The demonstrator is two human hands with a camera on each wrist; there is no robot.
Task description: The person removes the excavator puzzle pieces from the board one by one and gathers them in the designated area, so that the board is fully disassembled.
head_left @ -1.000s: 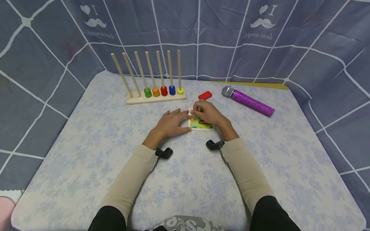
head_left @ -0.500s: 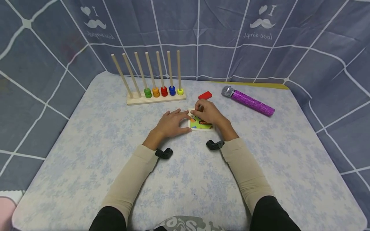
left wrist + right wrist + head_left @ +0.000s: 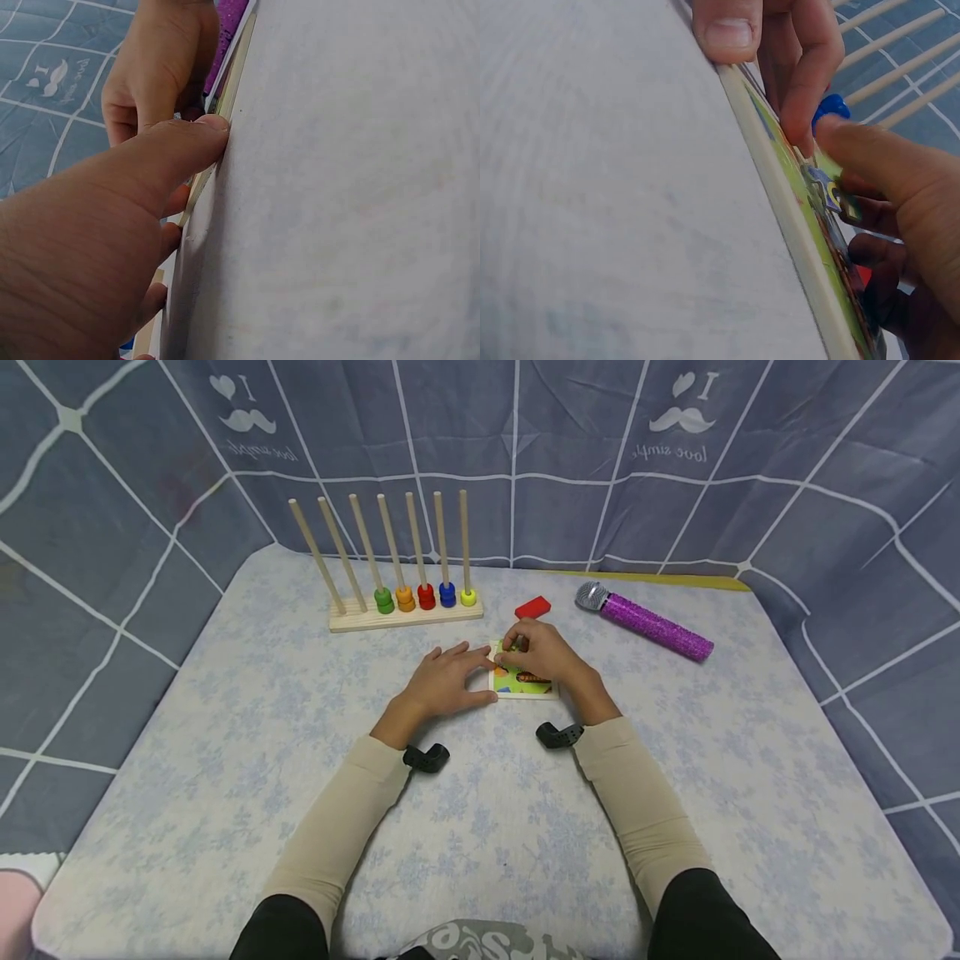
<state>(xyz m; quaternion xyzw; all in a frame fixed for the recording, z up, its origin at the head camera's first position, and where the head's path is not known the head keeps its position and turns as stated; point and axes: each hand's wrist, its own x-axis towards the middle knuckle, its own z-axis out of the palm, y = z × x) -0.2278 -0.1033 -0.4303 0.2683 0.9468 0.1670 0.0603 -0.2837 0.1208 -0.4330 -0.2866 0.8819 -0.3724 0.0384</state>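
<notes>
A small wooden picture puzzle [image 3: 525,688] with a pale frame and a bright green picture lies on the table between the hands. My left hand [image 3: 444,681] rests at its left side, fingers spread; the thumb touches the near left corner and the index finger reaches the left edge. Over the puzzle's upper part, my right hand [image 3: 546,652] pinches a small flat puzzle piece [image 3: 823,186], purple and yellow where it shows in the right wrist view. The fingers hide much of the piece and part of the picture.
Behind the left hand stands a wooden peg rack [image 3: 405,620] with coloured rings on several pegs. A red block [image 3: 532,607] lies just beyond the right hand. Farther right is a purple glittery microphone [image 3: 652,625]. A grey-blue checked curtain [image 3: 570,510] borders the table.
The right hand has shifted slightly over the puzzle. Green now shows at the puzzle's upper left, where it looked paler before. The left hand has stayed in place.
</notes>
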